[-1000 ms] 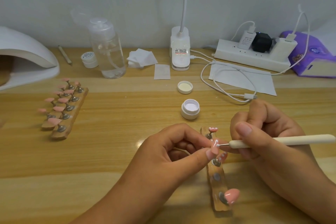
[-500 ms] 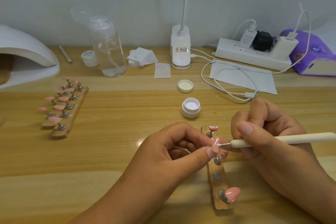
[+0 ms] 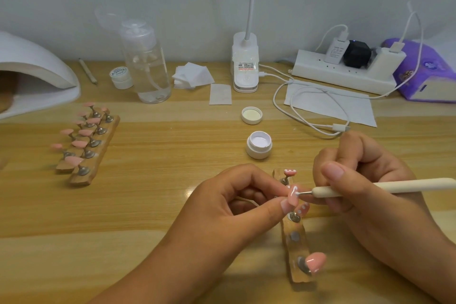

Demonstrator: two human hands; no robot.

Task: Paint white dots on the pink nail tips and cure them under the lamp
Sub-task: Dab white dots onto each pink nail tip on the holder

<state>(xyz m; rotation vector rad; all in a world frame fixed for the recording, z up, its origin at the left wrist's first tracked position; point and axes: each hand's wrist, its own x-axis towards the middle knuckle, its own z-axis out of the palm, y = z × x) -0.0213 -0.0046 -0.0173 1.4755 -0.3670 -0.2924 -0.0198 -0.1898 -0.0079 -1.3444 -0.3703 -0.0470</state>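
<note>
Left hand (image 3: 222,205) pinches glossy pink nail tip (image 3: 293,196), stem hidden; right hand (image 3: 370,165) grips cream dotting pen (image 3: 394,186), end cropped; light wooden table (image 3: 172,180).

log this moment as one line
step: dotting; left hand: pinches pink nail tip; right hand: holds dotting pen, point at nail; paint pot: open

1. Pink tip (image 3: 293,195) is sitting raised above the near strip (image 3: 296,242).
2. Tool (image 3: 370,187) is lying level, metal point touching that tip.
3. Open pot (image 3: 259,144) is standing behind.
4. Lamp (image 3: 37,74) is sitting far left.
</note>
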